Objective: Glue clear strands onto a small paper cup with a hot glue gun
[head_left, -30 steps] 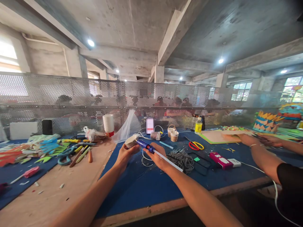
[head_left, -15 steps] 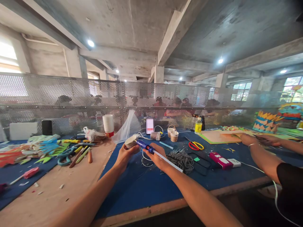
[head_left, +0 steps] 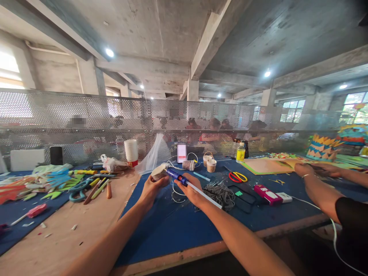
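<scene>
Across the far side runs a perforated metal screen (head_left: 161, 111). At the left, I see a dark phone (head_left: 56, 155) standing upright before it, and nearer, blue-handled scissors (head_left: 81, 186) beside coloured cut pieces (head_left: 59, 178). At the right are a yellow-labelled bottle (head_left: 240, 154), red-and-yellow scissors (head_left: 237, 177) and, nearer, a magenta box (head_left: 266, 194).
</scene>
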`<state>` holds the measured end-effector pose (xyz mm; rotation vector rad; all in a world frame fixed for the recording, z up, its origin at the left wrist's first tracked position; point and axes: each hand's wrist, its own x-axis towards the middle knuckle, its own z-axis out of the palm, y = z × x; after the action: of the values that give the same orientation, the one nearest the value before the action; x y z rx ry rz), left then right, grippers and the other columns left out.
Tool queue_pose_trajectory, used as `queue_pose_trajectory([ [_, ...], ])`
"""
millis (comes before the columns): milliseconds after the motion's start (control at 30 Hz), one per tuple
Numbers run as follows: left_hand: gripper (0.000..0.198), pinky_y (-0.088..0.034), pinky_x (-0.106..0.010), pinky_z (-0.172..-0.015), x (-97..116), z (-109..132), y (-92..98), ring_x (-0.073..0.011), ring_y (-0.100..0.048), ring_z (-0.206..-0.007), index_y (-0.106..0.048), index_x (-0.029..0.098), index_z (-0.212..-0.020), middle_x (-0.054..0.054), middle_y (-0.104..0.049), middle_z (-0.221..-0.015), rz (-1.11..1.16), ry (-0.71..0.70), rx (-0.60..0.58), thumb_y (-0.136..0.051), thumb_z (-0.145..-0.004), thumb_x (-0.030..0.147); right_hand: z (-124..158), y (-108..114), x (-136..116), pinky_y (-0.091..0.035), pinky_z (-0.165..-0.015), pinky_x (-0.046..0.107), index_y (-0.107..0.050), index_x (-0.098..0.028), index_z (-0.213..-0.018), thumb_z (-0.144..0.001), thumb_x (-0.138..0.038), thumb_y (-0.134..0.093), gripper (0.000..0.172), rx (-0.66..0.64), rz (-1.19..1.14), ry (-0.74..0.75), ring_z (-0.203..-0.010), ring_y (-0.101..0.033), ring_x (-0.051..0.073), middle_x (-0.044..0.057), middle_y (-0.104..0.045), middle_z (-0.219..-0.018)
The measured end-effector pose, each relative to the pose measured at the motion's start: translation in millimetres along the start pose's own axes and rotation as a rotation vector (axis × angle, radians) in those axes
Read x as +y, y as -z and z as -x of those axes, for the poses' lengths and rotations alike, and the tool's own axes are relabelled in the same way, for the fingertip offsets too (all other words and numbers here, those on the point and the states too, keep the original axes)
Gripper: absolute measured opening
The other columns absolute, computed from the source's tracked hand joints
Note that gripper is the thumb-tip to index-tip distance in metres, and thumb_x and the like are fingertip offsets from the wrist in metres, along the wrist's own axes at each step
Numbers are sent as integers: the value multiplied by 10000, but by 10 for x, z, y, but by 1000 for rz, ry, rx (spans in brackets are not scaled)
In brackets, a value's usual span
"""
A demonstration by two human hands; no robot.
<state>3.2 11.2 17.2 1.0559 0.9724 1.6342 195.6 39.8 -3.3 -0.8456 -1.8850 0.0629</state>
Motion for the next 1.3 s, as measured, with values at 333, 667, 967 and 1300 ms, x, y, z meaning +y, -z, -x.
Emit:
queue_pose_trajectory([
  [333,709,-572,-396,-957,12,7,-2,-273,-736,-1040,-700,158,-1180,-126,-768,-1170,-3,10,-9,-985,-562,354,-10,-14,33,-427,-601,260,-622,-226,-816,-1002,-488,-605,322,12,9,-3,-655,-635,174,22,-688,-755],
  [667,667,-574,-407,-962,5,6,1,-281,-737,-1046,-695,165,-1150,-120,-769,-1164,16,-2,-28,-978,-572,342,-16,-4,21,-440,-599,263,-608,-229,-792,-1015,-539,-555,386,7,-12,-2,-644,-615,167,22,-676,-751],
  [967,697,-575,-399,-944,30,20,-20,-282,-740,-1030,-711,163,-1145,-125,-775,-1148,17,15,-15,-991,-533,346,-21,-12,21,-428,-601,263,-604,-233,-788,-1004,-529,-581,368,20,12,-16,-650,-616,169,19,-672,-735],
  [1300,694,-576,-395,-943,-1,0,2,-277,-741,-1024,-707,162,-1163,-122,-774,-1142,16,16,-26,-979,-553,351,-17,-26,42,-425,-612,268,-610,-236,-792,-1006,-539,-570,373,35,47,1,-663,-625,175,20,-675,-741],
])
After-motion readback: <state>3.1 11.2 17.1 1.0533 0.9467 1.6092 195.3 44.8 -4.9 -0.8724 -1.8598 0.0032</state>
